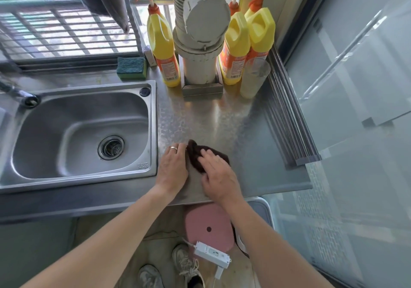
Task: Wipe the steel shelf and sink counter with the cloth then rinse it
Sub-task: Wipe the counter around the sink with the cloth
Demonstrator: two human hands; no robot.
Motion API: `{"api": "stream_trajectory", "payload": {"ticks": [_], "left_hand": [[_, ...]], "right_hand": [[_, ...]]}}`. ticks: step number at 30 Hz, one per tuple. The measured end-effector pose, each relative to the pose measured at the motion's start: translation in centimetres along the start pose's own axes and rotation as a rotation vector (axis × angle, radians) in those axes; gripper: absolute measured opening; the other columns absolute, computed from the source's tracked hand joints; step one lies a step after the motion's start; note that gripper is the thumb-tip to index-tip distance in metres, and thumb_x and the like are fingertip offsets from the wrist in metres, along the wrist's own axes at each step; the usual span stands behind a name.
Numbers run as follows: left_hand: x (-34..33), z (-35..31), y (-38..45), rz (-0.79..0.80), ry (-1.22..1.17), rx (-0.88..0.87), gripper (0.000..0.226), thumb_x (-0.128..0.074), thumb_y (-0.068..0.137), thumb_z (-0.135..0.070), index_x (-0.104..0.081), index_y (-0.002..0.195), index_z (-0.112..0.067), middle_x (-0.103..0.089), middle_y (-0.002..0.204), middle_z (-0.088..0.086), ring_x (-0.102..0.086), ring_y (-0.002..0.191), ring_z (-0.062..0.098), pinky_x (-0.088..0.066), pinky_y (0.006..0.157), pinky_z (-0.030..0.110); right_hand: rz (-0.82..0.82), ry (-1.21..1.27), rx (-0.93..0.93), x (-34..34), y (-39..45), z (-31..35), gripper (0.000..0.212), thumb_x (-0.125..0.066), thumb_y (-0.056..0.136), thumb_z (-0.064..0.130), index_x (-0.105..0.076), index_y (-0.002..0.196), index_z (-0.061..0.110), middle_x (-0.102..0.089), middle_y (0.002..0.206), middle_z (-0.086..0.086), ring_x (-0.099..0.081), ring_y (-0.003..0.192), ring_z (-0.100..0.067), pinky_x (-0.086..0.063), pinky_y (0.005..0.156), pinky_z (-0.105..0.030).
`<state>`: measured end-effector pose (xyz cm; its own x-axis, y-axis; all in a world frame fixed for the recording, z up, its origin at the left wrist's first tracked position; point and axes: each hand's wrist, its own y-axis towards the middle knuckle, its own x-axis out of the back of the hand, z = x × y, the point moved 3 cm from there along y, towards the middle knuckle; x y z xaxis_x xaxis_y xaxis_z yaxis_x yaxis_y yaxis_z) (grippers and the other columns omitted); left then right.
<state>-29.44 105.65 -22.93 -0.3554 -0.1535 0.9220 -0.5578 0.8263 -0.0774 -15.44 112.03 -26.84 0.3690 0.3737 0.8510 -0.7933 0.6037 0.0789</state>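
— Where do we have the cloth (208,157)?

— It lies bunched on the steel tabletop (206,118), just right of the sink (80,132) and near the front edge. It is dark brown, and both our hands are at it.

— How does the grip stand?

— Our right hand (219,176) lies flat on top of the cloth, fingers straight and spread, pressing down rather than closing round it. Most of the cloth shows ahead of and to the left of those fingers. Our left hand (173,166) rests on the tabletop just beside it, and its fingertips meet the cloth's left edge; whether they pinch a fold there we cannot tell.

— And around us?

— At the back of the tabletop we see three yellow bottles (164,43) with orange pumps standing either side of a grey pipe (201,43), and a green sponge (131,67) behind the sink. A pink stool (209,225) sits below the tabletop's edge.
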Motion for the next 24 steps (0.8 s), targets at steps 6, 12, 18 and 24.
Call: {"api": "stream_trajectory", "payload": {"ticks": [6, 12, 18, 24], "left_hand": [[0.7, 0.9, -0.1, 0.057, 0.068, 0.000, 0.055, -0.044, 0.074, 0.011, -0.053, 0.123, -0.014, -0.056, 0.120, 0.005, -0.048, 0.113, 0.027, -0.043, 0.093, 0.038], [1.0, 1.2, -0.2, 0.076, 0.102, -0.030, 0.048, -0.043, 0.078, 0.008, -0.056, 0.118, -0.016, -0.057, 0.119, 0.002, -0.049, 0.110, 0.025, -0.041, 0.088, 0.034], [0.4, 2.0, -1.4, 0.029, 0.113, 0.023, 0.044, -0.047, 0.082, 0.002, -0.059, 0.116, -0.023, -0.055, 0.128, -0.004, -0.047, 0.121, 0.022, -0.036, 0.094, 0.034], [0.2, 2.3, -0.9, -0.013, 0.081, 0.027, 0.036, -0.050, 0.084, -0.001, -0.063, 0.108, -0.025, -0.060, 0.120, -0.005, -0.052, 0.114, 0.022, -0.038, 0.087, 0.035]], "right_hand": [[-0.213, -0.153, -0.346, 4.7, -1.3, -7.3, 0.052, -0.039, 0.097, 0.034, -0.062, 0.135, 0.006, -0.051, 0.151, -0.014, -0.045, 0.142, -0.031, -0.034, 0.117, -0.053], [-0.277, -0.225, -0.655, 5.6, -1.3, -9.2, 0.049, -0.037, 0.103, 0.031, -0.047, 0.148, 0.012, -0.039, 0.160, -0.012, -0.028, 0.152, -0.030, -0.016, 0.123, -0.058], [-0.368, -0.062, -0.637, 4.6, -0.6, -6.4, 0.066, -0.049, 0.101, 0.025, -0.022, 0.157, 0.003, -0.040, 0.156, -0.025, -0.033, 0.148, -0.037, -0.020, 0.125, -0.051], [-0.180, -0.030, -0.339, 0.5, 1.1, -0.3, 0.070, -0.058, 0.094, 0.030, -0.034, 0.157, 0.010, -0.044, 0.156, -0.018, -0.039, 0.146, -0.034, -0.026, 0.124, -0.044]]}}
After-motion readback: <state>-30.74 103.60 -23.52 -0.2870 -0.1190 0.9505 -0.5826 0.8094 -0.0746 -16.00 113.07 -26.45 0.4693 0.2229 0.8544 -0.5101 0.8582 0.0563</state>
